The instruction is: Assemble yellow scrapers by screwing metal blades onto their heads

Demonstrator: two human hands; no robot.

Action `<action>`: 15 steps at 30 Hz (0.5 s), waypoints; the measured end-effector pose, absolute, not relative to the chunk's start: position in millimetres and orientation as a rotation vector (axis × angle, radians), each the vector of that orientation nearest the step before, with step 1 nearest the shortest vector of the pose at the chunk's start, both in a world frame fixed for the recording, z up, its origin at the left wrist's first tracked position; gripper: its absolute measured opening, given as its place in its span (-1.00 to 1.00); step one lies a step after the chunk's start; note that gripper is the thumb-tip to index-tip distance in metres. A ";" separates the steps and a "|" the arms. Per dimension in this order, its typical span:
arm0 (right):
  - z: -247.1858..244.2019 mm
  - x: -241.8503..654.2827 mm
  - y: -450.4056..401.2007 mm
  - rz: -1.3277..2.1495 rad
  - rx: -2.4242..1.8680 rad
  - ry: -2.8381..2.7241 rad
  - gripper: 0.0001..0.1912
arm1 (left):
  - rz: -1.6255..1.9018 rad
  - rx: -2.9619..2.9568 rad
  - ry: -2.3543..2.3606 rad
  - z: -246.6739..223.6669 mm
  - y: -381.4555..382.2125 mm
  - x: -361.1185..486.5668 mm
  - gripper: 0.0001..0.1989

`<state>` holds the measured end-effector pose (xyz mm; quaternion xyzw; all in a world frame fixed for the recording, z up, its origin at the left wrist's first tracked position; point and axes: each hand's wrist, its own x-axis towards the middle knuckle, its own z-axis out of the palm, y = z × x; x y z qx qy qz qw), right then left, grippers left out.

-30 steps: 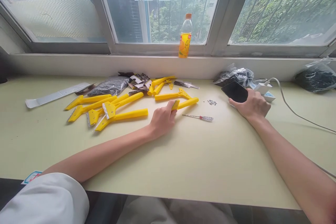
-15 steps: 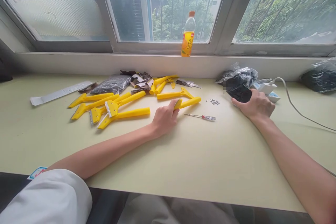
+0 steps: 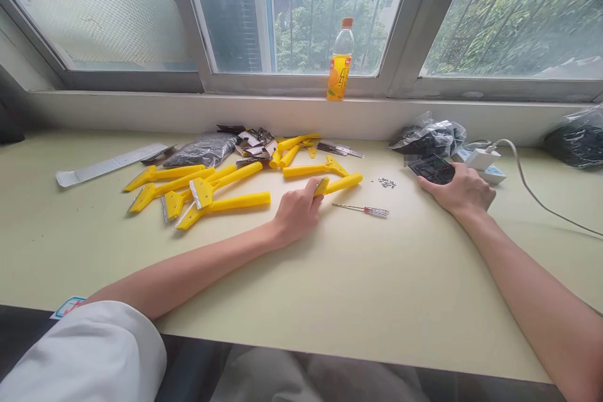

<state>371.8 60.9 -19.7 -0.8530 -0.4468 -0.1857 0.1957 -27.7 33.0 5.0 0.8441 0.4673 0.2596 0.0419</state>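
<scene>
My left hand (image 3: 298, 210) rests on the table with its fingers closed round the head end of a yellow scraper (image 3: 346, 183), whose handle points right. My right hand (image 3: 466, 193) grips the near right end of a black smartphone (image 3: 431, 169); marks show faintly on its dark screen. Between the hands lie a small screwdriver (image 3: 374, 211) with a clear handle and a little heap of screws (image 3: 387, 182). Another yellow scraper (image 3: 306, 170) lies just behind my left hand. Several more yellow scrapers (image 3: 240, 202) lie to its left, some with blades fitted.
A grey plastic bag (image 3: 205, 149), small dark boxes (image 3: 257, 144) and loose blades (image 3: 339, 149) lie along the back. A long white strip (image 3: 108, 166) is at left. Beyond the phone are a clear bag of black things (image 3: 426, 135) and a white charger with cable (image 3: 483, 157). A drink bottle (image 3: 340, 69) stands on the sill.
My right hand has tipped the phone down flatter, and its screen now shows marks where it looked plain black. My left hand and the scraper have stayed put.
</scene>
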 end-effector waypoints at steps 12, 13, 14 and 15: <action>-16.4 375.6 63.4 -0.256 -2.441 -1.217 -0.17 | 0.842 2.483 1.412 3.1 35.8 -28.0 -0.73; -16.4 376.0 63.6 -0.244 -2.446 -1.214 -0.17 | 0.858 2.470 1.406 3.0 36.2 -28.4 -0.73; -16.6 376.3 63.8 -0.234 -2.451 -1.208 -0.17 | 0.875 2.457 1.394 3.0 36.5 -28.8 -0.72; -16.8 376.7 64.1 -0.227 -2.456 -1.203 -0.16 | 0.890 2.444 1.377 3.1 36.6 -29.2 -0.72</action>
